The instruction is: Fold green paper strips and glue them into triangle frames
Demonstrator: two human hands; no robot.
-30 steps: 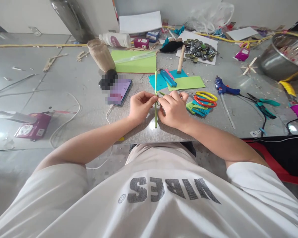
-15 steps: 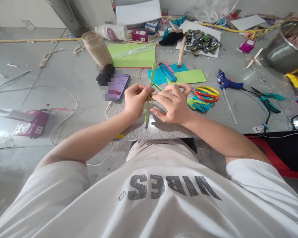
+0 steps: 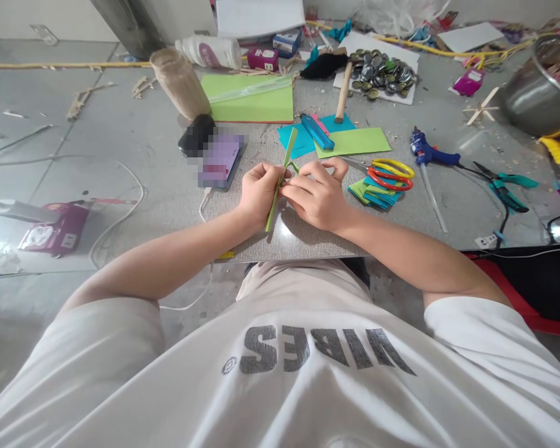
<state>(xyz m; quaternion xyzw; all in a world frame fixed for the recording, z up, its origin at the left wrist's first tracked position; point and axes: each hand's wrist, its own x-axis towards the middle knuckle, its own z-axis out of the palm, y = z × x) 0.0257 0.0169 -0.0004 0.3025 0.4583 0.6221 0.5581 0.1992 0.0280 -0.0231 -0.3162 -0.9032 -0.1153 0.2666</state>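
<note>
Vs. half a sec ago: green paper strip (image 3: 273, 206) tilts more, far end swung to the R; R thumb, spread off before, now tucked in by the fingers. L hand (image 3: 258, 196) pinches the strip, thumb & index clamped on it approx. mid-length. R hand (image 3: 321, 198): fingers curled w/ tips right by the strip & a thin bent green piece (image 3: 295, 167); thumb tip hidden, so can't tell if it's clamped on anything. Strip is btwn both hands, above the near edge of the gray table (image 3: 161, 177), ends sticking out far & near side.

Just R of R hand: scissors w/ yellow/red handles (image 3: 396, 185), lying over a stack of green/blue slips (image 3: 368, 194). Beyond the hands: blue cutter (image 3: 316, 132) on blue paper (image 3: 300, 148), green paper piece (image 3: 357, 142) adj. L of hands: phone (image 3: 224, 155), pt. of screen pixelated, white cable at near end.

Further out: blue glue gun (image 3: 432, 153) & teal pliers (image 3: 508, 193) on R; lg. green sheet (image 3: 256, 111), hammer (image 3: 343, 96) & bottle caps (image 3: 380, 73) at back.
</note>
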